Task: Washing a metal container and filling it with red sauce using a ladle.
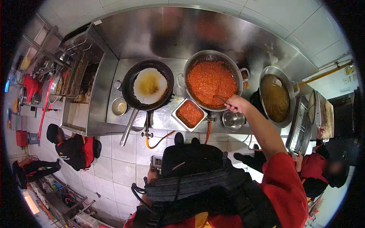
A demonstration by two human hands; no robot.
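My right hand (236,104) grips the handle of a metal utensil (221,99), whose lower end is sunk in red, grainy sauce (211,81). The sauce fills much of a wide two-handled metal pan (196,57). Just in front of that pan sits a square metal container (174,114) with similar red sauce (190,113) inside. Below my right hand is a small steel bowl (233,121). Low at my left side, my left hand (153,173) is partly hidden by a black bag (194,182). A small grey box-like object (156,161) shows right at its fingers; whether they hold it is unclear.
A long-handled black frying pan (128,74) holds a pale round with a yellow-brown middle. A pan of brownish liquid (275,97) stands right. At left are a small bowl (119,106) and a fryer (94,94). Co-workers (77,151) are left and right (313,171).
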